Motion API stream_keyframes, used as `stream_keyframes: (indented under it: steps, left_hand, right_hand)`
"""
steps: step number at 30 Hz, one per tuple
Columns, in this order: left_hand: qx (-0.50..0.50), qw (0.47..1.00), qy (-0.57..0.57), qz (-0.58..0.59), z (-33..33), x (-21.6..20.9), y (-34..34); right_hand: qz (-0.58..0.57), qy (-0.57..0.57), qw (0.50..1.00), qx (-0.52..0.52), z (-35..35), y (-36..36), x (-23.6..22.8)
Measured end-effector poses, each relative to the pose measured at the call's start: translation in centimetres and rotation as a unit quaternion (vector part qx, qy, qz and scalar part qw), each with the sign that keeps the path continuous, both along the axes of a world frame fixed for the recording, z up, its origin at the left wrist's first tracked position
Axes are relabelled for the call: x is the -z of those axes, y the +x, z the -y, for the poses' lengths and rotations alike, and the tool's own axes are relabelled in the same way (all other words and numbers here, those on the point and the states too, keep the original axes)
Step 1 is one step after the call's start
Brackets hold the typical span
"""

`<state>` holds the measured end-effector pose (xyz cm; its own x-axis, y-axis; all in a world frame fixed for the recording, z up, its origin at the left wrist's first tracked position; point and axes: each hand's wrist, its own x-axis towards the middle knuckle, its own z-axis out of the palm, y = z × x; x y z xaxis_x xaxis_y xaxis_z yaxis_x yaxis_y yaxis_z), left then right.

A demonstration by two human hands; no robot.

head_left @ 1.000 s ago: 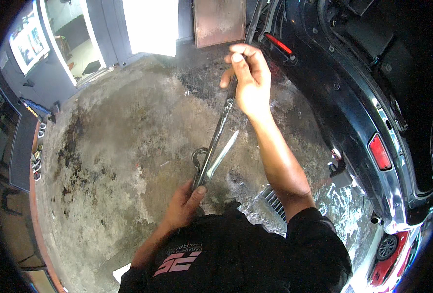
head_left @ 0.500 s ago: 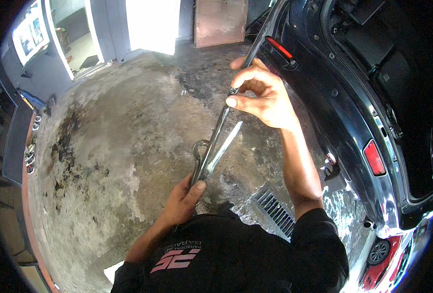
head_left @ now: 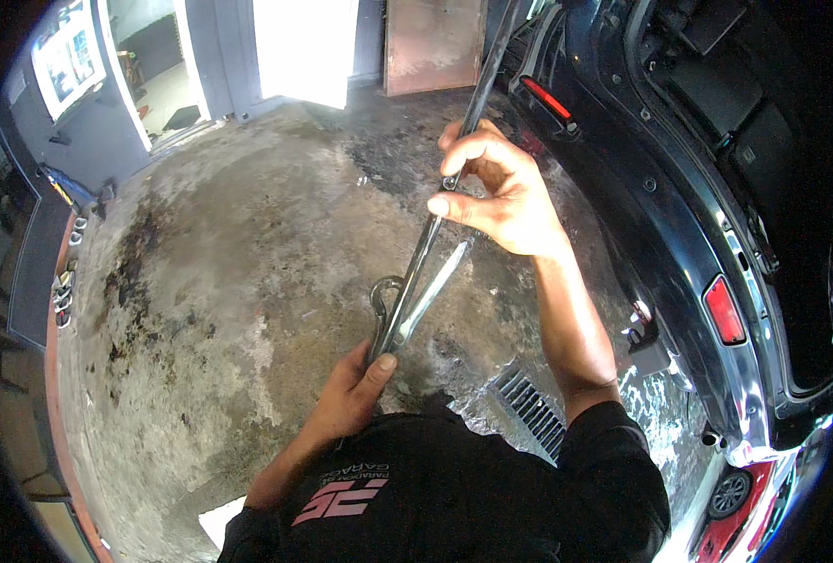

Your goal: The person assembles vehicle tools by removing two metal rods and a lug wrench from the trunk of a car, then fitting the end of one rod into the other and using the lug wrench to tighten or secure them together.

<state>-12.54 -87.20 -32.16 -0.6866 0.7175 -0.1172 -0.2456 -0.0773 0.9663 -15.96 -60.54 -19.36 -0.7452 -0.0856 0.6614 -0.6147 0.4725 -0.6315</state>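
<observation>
A long, thin dark metal rod (head_left: 416,265) slants up and away in front of me, with a small round pivot or bolt partway along it. My right hand (head_left: 505,197) is closed on the rod at that pivot, thumb on one side and fingers curled around the other. Lower down, my left hand (head_left: 347,399) grips the near end of the rod. From the same fist rise a dark hook-ended bar (head_left: 379,296) and a silver bar with a flat, tapering tip (head_left: 440,284). My left palm hides how these pieces join.
At the right stands a dark car (head_left: 651,216) with its rear open. A drain grate (head_left: 529,411) is set in the stained concrete floor (head_left: 219,281). A brown panel (head_left: 432,47) leans at the back near a bright doorway. Shoes (head_left: 63,296) line the left edge; a red car (head_left: 735,507) shows lower right.
The rod's far part stands slightly more upright, and my right hand has shifted a little left and toward me. Both grips stay the same. The whole view has turned slightly.
</observation>
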Motion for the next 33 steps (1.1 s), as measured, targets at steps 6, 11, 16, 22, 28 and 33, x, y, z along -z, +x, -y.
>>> stream_keyframes:
  steps: [6,11,16,22,28,33]
  left_hand:
    - [-0.009,1.000,0.007,0.005,0.6,-0.4,0.3]
    - [-0.016,1.000,0.005,-0.008,0.8,0.4,0.1]
    - [-0.020,1.000,0.000,-0.019,1.0,1.1,-0.1]
    - [-0.022,0.999,-0.011,-0.039,0.7,0.1,-0.3]
    - [-0.037,0.998,0.012,-0.049,0.3,0.0,-0.6]
    - [-0.038,0.998,0.023,-0.048,0.2,0.2,-1.0]
  right_hand:
    - [0.012,0.018,0.999,-0.043,0.3,-0.5,-0.3]
    - [0.007,0.026,0.998,-0.059,1.0,-0.2,-0.9]
    - [0.006,-0.177,0.983,-0.048,2.6,-1.1,-0.6]
    - [-0.010,-0.142,0.990,0.019,3.3,-1.7,1.6]
    - [0.037,-0.041,0.998,-0.043,2.5,-0.6,-1.1]
    - [0.021,0.057,0.997,-0.038,2.2,-0.3,-2.4]
